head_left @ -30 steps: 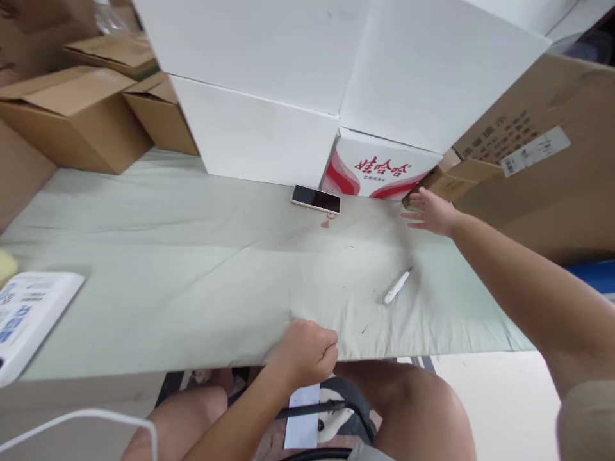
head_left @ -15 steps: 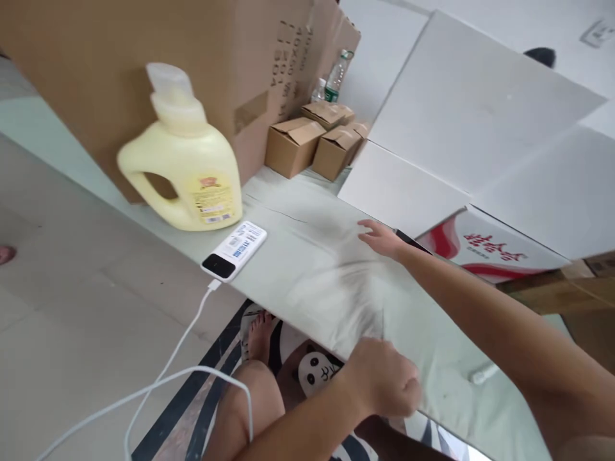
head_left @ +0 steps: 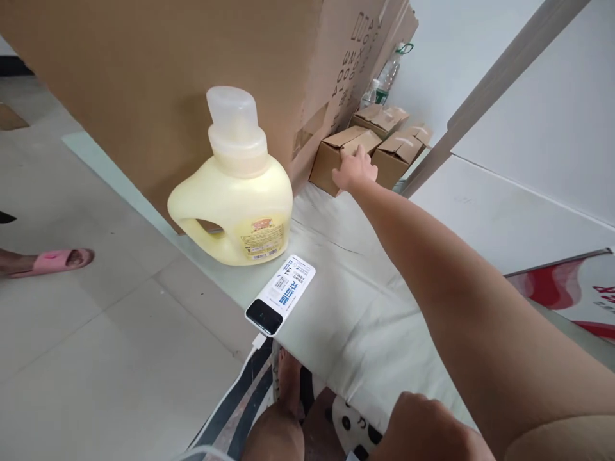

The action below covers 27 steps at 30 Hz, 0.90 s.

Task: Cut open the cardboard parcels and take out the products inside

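My right hand (head_left: 355,171) reaches out over the table with its fingers apart, at the nearest small brown cardboard box (head_left: 324,163). Whether the fingertips touch that box or only hover in front of it, I cannot tell. Another small carton (head_left: 391,168) stands just right of it, and a third carton (head_left: 379,118) lies behind. Low in the view is my left hand (head_left: 430,432), closed in a fist near the table's front edge. Its back faces me, the lower part is cut off, and nothing shows in it.
A pale yellow detergent jug (head_left: 230,205) stands before a large cardboard box (head_left: 168,57). Near the table edge (head_left: 317,358) lies a white power bank (head_left: 281,294) with a cable (head_left: 235,384). Plastic bottles (head_left: 387,77) stand at the back. A pink slipper (head_left: 62,261) is on the floor.
My right hand has moved from the open table by the white panels to the small cartons. The view has shifted, and my left fist now sits lower in it.
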Each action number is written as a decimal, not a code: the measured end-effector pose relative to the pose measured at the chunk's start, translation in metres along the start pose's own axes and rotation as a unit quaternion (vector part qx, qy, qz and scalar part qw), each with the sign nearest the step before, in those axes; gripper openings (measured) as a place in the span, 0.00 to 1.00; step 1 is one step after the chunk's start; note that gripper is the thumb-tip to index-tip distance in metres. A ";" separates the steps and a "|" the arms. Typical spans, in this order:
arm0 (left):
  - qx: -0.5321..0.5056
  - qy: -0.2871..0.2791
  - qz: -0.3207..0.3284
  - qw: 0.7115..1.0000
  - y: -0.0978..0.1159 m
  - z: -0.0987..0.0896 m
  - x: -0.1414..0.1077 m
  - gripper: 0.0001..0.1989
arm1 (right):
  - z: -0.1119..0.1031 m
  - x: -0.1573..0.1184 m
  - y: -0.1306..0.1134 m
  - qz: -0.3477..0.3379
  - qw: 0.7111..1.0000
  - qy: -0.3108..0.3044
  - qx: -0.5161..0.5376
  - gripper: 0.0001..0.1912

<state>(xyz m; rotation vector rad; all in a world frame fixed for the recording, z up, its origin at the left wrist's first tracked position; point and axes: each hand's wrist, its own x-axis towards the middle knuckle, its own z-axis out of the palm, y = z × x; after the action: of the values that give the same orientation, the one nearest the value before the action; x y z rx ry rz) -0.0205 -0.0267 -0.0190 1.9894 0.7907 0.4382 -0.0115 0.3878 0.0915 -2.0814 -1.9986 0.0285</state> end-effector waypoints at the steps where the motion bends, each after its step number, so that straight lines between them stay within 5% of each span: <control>1: -0.002 -0.015 -0.003 1.000 -0.002 -0.006 0.008 0.07 | -0.001 0.002 0.001 -0.011 1.000 -0.001 -0.012 0.31; 5: -0.014 -0.050 -0.004 0.999 0.011 -0.030 0.028 0.09 | -0.008 -0.012 0.019 -0.061 0.997 -0.001 -0.044 0.29; 9: -0.044 -0.031 -0.013 0.998 0.034 -0.047 0.026 0.09 | -0.024 -0.071 0.063 -0.115 0.991 0.009 -0.061 0.34; 14: -0.077 0.211 -0.024 0.974 0.036 -0.049 0.025 0.10 | -0.057 -0.216 0.158 -0.125 0.991 0.042 -0.018 0.29; 18: -0.083 0.482 0.007 0.872 0.022 -0.050 0.032 0.06 | -0.074 -0.368 0.255 -0.111 0.981 0.135 0.085 0.27; 19: -0.092 0.509 0.023 0.856 0.019 -0.049 0.036 0.09 | -0.073 -0.403 0.275 -0.096 0.975 0.164 0.117 0.26; 21: -0.125 0.497 0.047 0.858 0.013 -0.044 0.046 0.18 | -0.067 -0.463 0.308 -0.022 0.955 0.234 0.179 0.24; 23: -0.158 0.402 0.074 0.899 0.011 -0.036 0.058 0.26 | -0.058 -0.504 0.327 0.059 0.926 0.284 0.242 0.24; 27: -0.225 0.215 0.121 0.943 0.017 -0.013 0.082 0.36 | -0.057 -0.534 0.350 0.219 0.898 0.307 0.228 0.22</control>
<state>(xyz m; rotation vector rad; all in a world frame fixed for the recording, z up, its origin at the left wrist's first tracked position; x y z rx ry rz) 0.0376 0.0309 0.0016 1.5760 0.6315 1.1234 0.3120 -0.1559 -0.0084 -1.8638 -1.0180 -0.0643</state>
